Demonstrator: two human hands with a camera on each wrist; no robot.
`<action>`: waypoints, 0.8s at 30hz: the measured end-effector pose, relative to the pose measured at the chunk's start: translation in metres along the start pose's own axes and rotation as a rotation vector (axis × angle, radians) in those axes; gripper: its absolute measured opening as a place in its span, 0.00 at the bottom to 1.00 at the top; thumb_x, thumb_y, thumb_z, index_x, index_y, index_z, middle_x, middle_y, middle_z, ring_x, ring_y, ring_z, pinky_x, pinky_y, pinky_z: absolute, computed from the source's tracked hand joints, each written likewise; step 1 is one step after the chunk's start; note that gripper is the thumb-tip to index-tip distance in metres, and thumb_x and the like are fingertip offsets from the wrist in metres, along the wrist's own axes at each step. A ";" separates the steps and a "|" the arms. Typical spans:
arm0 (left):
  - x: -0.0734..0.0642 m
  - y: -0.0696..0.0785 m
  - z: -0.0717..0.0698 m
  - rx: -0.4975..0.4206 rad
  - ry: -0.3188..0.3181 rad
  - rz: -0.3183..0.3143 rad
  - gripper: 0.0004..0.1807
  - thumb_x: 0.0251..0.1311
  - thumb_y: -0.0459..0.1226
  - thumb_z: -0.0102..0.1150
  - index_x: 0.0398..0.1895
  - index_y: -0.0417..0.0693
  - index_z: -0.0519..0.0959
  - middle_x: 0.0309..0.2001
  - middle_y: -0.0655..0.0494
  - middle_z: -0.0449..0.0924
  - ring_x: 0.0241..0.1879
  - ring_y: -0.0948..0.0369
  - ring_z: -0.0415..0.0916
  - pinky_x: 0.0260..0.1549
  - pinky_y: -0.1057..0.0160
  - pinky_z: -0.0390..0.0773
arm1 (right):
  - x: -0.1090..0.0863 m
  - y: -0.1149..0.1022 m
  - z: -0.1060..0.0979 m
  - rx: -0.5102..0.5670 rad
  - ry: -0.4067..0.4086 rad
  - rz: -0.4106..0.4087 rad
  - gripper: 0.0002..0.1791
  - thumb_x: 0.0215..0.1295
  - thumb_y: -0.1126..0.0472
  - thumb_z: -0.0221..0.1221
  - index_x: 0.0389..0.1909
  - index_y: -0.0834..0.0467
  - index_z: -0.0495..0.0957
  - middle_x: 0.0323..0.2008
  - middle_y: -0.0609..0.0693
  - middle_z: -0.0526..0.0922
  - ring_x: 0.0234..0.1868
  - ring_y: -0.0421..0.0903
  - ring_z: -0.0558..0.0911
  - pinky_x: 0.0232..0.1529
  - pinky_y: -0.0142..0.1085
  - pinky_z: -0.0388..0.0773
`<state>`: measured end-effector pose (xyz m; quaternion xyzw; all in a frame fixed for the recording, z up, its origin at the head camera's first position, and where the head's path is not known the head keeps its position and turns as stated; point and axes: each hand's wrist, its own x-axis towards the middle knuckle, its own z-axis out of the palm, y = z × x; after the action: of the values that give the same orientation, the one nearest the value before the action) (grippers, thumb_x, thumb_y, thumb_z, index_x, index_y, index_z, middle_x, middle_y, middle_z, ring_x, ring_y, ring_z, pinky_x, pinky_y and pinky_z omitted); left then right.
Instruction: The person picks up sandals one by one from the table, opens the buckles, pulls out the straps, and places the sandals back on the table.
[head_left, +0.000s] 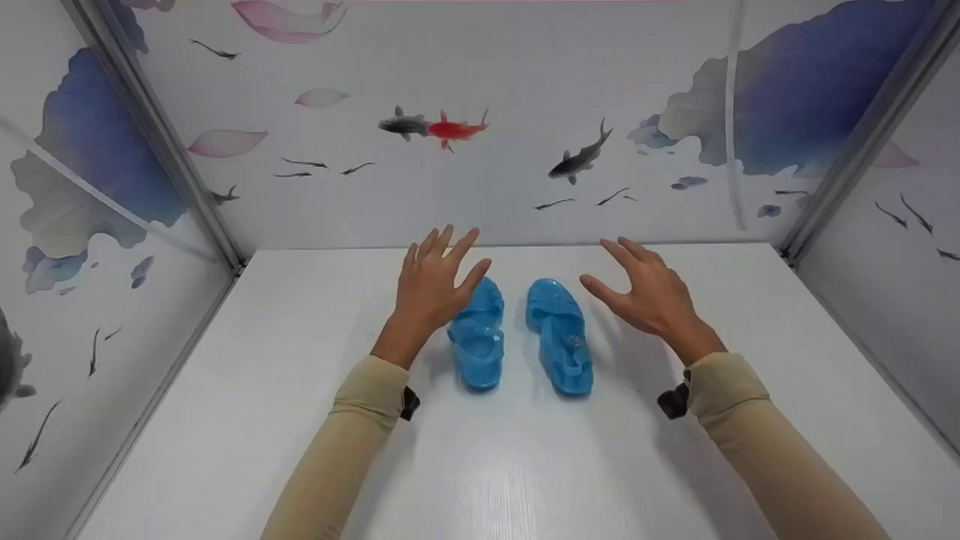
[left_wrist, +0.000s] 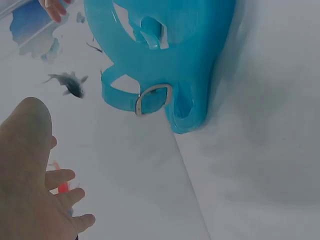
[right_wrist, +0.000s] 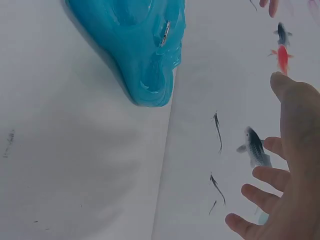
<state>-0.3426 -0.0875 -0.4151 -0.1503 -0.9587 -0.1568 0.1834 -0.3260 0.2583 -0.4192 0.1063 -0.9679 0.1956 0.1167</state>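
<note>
Two glossy blue jelly sandals lie side by side on the white table. Over the outer edge of the left sandal (head_left: pixel 480 360) hovers my left hand (head_left: pixel 433 289), fingers spread and holding nothing; it hides part of that sandal in the head view. A buckle strap shows on the left sandal (left_wrist: pixel 150 65) in the left wrist view. My right hand (head_left: pixel 651 292) is held in the air to the right of the right sandal (head_left: pixel 561 337), its fingers extended and apart from it. The right wrist view shows the right sandal (right_wrist: pixel 135 50) with a metal buckle.
The white tabletop (head_left: pixel 495 465) meets a back panel (head_left: pixel 525 202) printed with fish, petals and lotus leaves. Similar printed panels stand at left and right, joined by metal corner posts (head_left: pixel 150 120). A dark wrist camera (head_left: pixel 673 401) sits under the right cuff.
</note>
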 end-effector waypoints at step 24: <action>-0.031 0.063 0.020 -0.263 -0.032 0.189 0.31 0.82 0.58 0.51 0.81 0.57 0.70 0.76 0.53 0.76 0.75 0.54 0.75 0.71 0.52 0.79 | -0.048 -0.006 0.029 0.332 0.043 -0.038 0.31 0.80 0.52 0.64 0.78 0.54 0.71 0.73 0.58 0.78 0.64 0.60 0.86 0.55 0.56 0.89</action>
<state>-0.2994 -0.0310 -0.4298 -0.2651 -0.9143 -0.2606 0.1608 -0.2839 0.2491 -0.4564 0.1384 -0.9173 0.3529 0.1222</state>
